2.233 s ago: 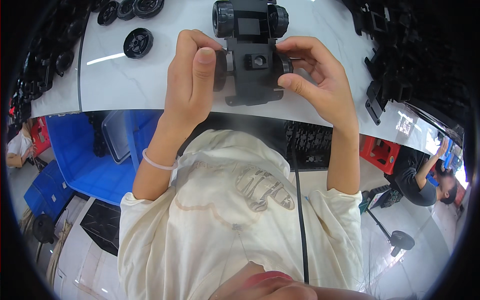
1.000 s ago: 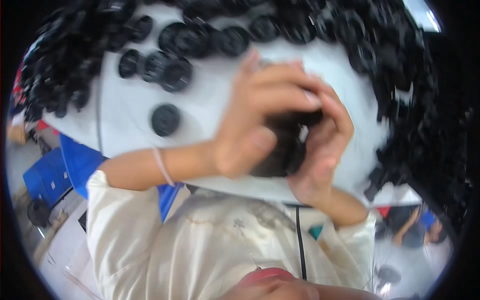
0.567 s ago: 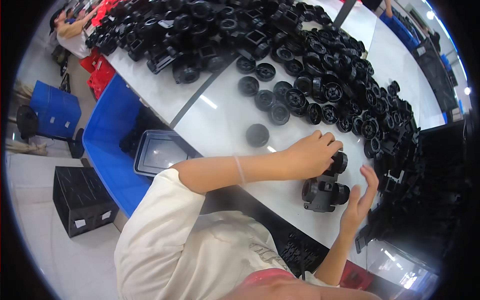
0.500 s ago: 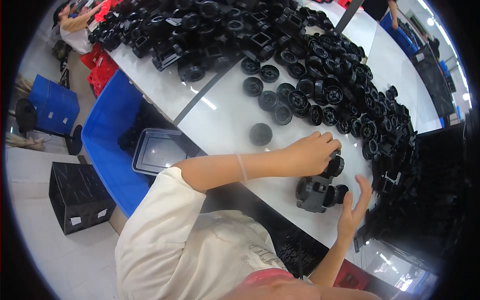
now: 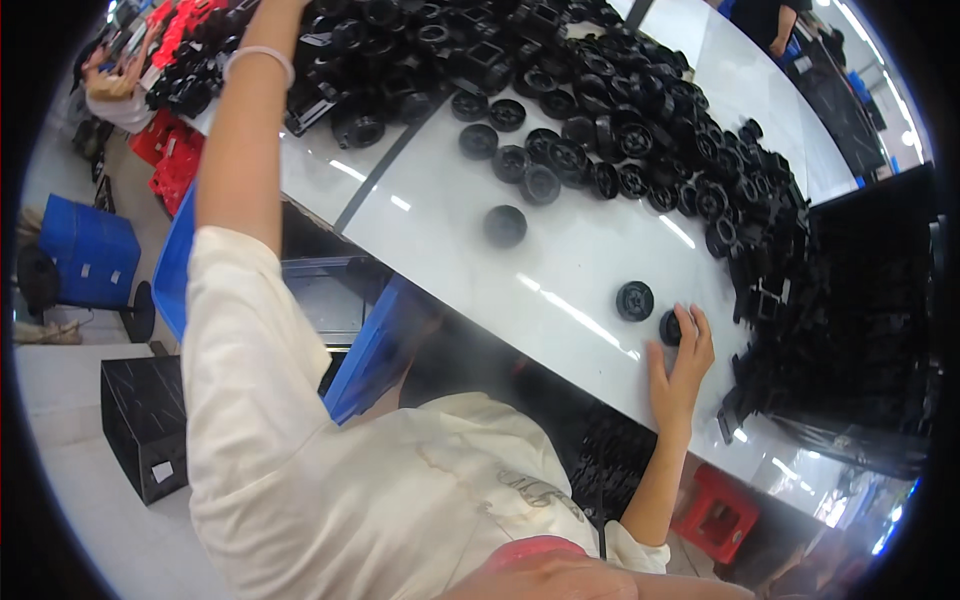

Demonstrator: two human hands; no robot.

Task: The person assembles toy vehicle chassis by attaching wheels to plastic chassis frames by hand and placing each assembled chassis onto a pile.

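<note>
My left arm stretches to the far left, over the heap of black toy-car chassis (image 5: 480, 68). Only the edge of my left hand (image 5: 287, 3) shows at the top border, so its fingers and anything in them are hidden. On the white table, my right hand (image 5: 684, 362) has its thumb and fingers around a small black wheel (image 5: 669, 328), which they partly cover. Just left of it lies another black wheel (image 5: 634, 301), with its spoked face up. A further round black wheel (image 5: 505, 227) lies alone nearer the heap.
A large pile of black wheels (image 5: 632, 140) spreads along the far side of the white table (image 5: 450, 245). Beside the table's left edge is a blue bin (image 5: 365, 350). A black box (image 5: 145, 425) and a red stool (image 5: 718, 515) stand on the floor. Other people work farther off.
My left hand has left the table's middle and swung far left to the heap. The wheeled black chassis is gone from there. My right hand has closed around a wheel.
</note>
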